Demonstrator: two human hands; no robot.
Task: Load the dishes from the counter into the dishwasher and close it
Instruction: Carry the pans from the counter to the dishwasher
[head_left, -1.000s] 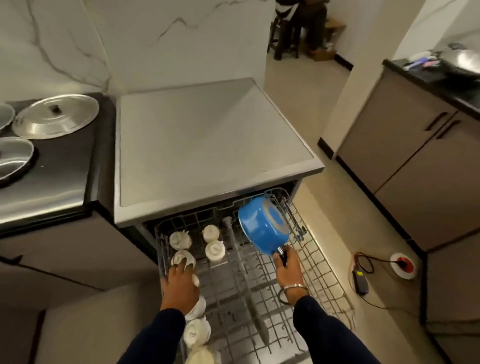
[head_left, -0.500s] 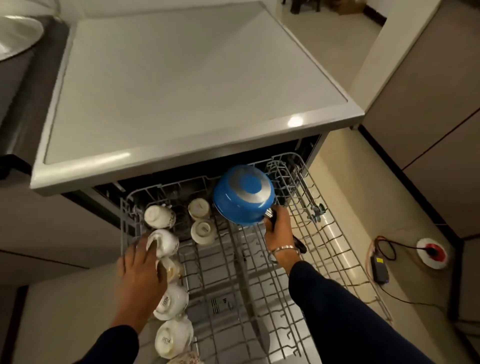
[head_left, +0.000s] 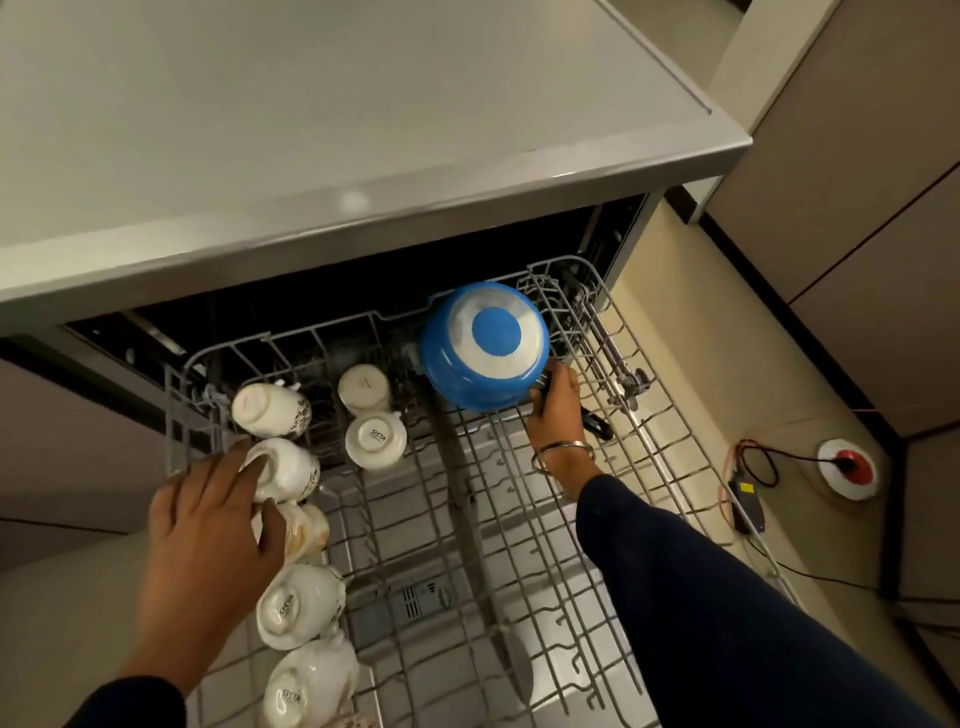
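At the one o'clock corner of the pulled-out rack, the blue saucepan is now sitting bottom-up and deeper toward the back than a moment ago, when it was tilting on its side nearer the middle. That is suggesting the pan is nearly placed, with release and closing the dishwasher yet to come. The right hand is curling around the pan's black handle, gripping it just beside the rim. Over at nine o'clock, the left hand is lying with fingers loosely spread across the upturned white cups, touching them and steadying the rack's left edge, not clasping any one of them.
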